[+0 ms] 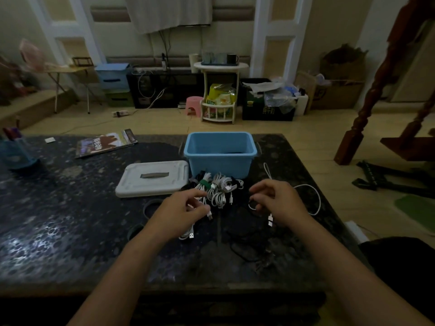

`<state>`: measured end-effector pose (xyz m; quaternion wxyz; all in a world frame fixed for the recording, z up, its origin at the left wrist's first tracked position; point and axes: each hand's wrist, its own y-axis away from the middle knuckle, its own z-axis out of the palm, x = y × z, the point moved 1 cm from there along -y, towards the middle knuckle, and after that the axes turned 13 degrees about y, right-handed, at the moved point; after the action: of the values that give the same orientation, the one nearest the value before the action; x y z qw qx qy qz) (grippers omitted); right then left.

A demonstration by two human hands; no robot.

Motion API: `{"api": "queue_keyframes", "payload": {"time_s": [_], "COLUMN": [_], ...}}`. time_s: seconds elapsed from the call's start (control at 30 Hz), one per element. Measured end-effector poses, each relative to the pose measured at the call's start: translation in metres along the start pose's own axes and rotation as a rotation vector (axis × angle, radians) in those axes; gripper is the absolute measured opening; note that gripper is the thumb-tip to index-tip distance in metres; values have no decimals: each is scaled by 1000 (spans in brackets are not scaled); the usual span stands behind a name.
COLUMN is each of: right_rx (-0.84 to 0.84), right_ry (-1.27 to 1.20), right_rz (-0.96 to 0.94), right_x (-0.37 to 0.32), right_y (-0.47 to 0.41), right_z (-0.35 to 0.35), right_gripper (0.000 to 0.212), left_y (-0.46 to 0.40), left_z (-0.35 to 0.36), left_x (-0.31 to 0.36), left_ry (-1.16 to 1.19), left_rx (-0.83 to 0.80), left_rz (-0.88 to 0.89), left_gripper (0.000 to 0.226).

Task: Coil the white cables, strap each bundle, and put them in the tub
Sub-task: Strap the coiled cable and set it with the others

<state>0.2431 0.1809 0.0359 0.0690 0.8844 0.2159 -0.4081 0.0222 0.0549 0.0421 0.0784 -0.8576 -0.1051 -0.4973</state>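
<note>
The left hand (186, 209) curls its fingers (200, 208) round a white cable (188, 234), whose USB plugs trail below and just right of them, likely gathering it for coiling. The right hand (275, 201) pinches a loose white cable (313, 196) that loops out to the right of its fingers, with a plug hanging under the palm. Just beyond both sets of fingers lies a heap of strapped bundles (217, 188) against the blue tub (220, 158), handy for dropping in. The tub's white lid (153, 178) sits off on the worktop (70, 220).

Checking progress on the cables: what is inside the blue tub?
The blue tub shows mostly bare walls and one dark shape low inside; its near wall hides the rest of the floor. No white cable shows.
</note>
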Motion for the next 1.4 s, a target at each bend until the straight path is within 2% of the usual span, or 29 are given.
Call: {"api": "queue_keyframes", "payload": {"time_s": [0.13,0.3,0.33,0.4,0.47,0.5,0.57,0.63,0.7,0.73,0.87,0.9,0.97,1.03,1.07,1.13,1.2,1.27,1.33,1.4], "right_rx": [19,-23,-35,-34,3,36,126,232,309,328,302,289,288,322,338,295,166,100,72,-56], "right_ry": [-306,-765,-847,-958,-1013,-1025,-1053,-1107,-1195,-1247,-1506,-1566,-1600,-1465,-1311,-877,-418,7,175,91], "right_rz": [-48,-64,-68,-71,-61,-46,12,107,200,238,352,364,388,416,420,419,392,274,206,285], "right_x": [-25,-59,-66,-75,-78,-76,-70,-59,-49,-44,-38,-38,-35,-27,-20,-6,5,13,15,20], "right_y": [1,0,-1,-1,-3,-4,-8,-13,-17,-19,-22,-23,-23,-24,-25,-27,-25,-22,-15,-10], "right_z": [-3,0,3,8,13,13,9,4,-2,-4,-7,-6,-4,0,2,6,7,5,3,3], "right_gripper": [17,15,15,15,13,13,12,12,12,12,18,19,20,20,18,18,34,38,20,19], "left_y": [-1,-4,-5,-7,-8,-9,-10,-11,-8,-6,2,3,3,0,-2,-5,-10,-16,-22,-25], "left_z": [8,29,34,42,44,43,38,31,26,26,43,49,59,65,66,63,56,42,28,20], "left_x": [-5,-7,-5,-3,-1,-3,-8,-11,-8,-5,-3,-6,-13,-19,-22,-26,-24,-20,-15,-15], "left_ry": [-4,140,188,319,316,263,196,325,514,540,462,408,140,-126,-134,57,333,543,707,828], "left_rx": [-106,-214,-239,-266,-225,-189,-111,-66,-104,-158,-443,-477,-455,-359,-299,-185,-86,55,193,292], "left_rz": [-29,-72,-85,-92,-96,-102,-122,-181,-257,-276,-269,-266,-168,-41,-21,-95,-238,-288,-296,-294], "left_gripper": [65,73,67,39,14,9,8,7,8,16,49,52,46,26,13,17,18,16,15,16]}}
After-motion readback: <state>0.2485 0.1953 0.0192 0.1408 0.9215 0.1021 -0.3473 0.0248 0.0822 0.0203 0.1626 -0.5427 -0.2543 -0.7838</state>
